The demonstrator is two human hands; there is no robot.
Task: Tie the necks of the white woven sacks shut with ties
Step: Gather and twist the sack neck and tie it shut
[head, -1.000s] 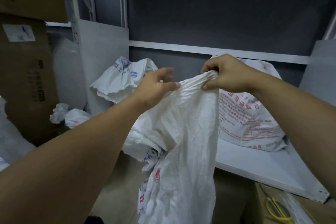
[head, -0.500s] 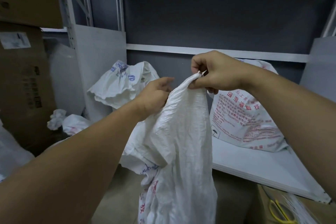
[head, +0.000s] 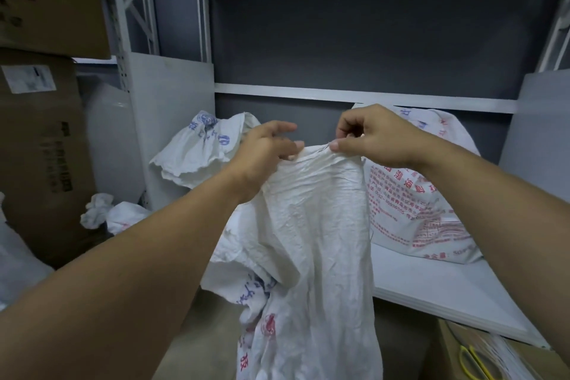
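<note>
A crumpled white woven sack (head: pixel 317 241) hangs in front of me, held up by its top edge. My right hand (head: pixel 374 136) pinches that edge between thumb and forefinger at the right corner. My left hand (head: pixel 265 151) holds the left part of the edge, fingers curled over the cloth. Red and blue print shows low on the sack. A bundle of white ties (head: pixel 496 355) with yellow-handled scissors (head: pixel 472 362) lies at the lower right.
A filled sack with red print (head: pixel 422 210) stands on the white shelf board (head: pixel 431 293) at right. Another sack with blue print (head: pixel 200 148) slumps at back left. Cardboard boxes (head: pixel 40 133) stack at left. Metal shelving frames surround the bay.
The sack's top edge has spread out flatter between my hands. My right hand shifted from a fist-like grip to a fingertip pinch, and my left hand slid along the edge.
</note>
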